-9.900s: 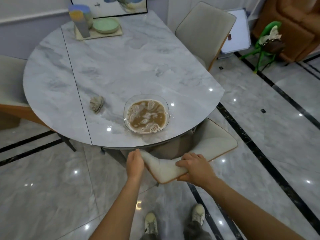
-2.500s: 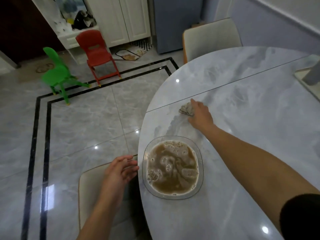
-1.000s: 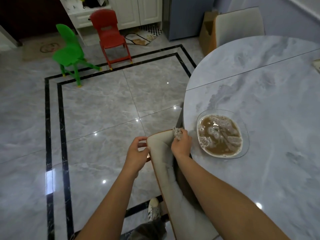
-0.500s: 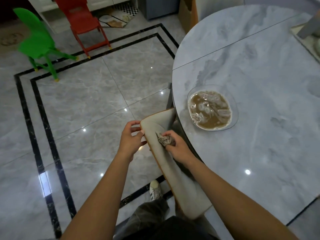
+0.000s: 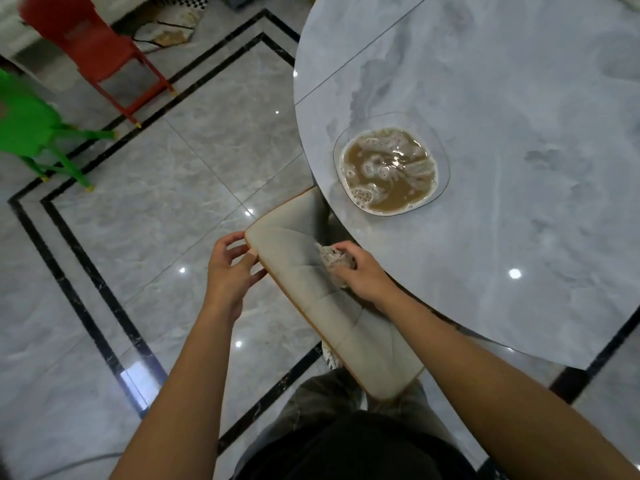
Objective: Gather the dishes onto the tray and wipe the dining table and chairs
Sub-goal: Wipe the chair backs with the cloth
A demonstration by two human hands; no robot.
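The job looks to be in its wiping half, and the chairs are the step in hand. The table (image 5: 519,237) carries only a glass dish (image 5: 389,168) of brown, foamy liquid, close to the edge where the chair (image 5: 311,282) stands. No tray is in view, so I cannot tell whether the dishes have been gathered. This dish, at least, is not on one and seems left to clear (or it may be serving as rinse water, which is only a guess). Whether the table top has been wiped is hard to judge from its marbled surface.

The right hand (image 5: 360,271) is clenched around a crumpled grey cloth (image 5: 334,259) and presses it against the padded face of the chair back, on the side nearest the table's edge. The cloth pokes out just ahead of the knuckles, touching the cushion. The left hand (image 5: 230,268) grasps the chair back's outer rim at its top corner, thumb above and fingers curled beneath, apparently steadying it. The lower stretch of the chair back, towards the person, seems not yet covered.
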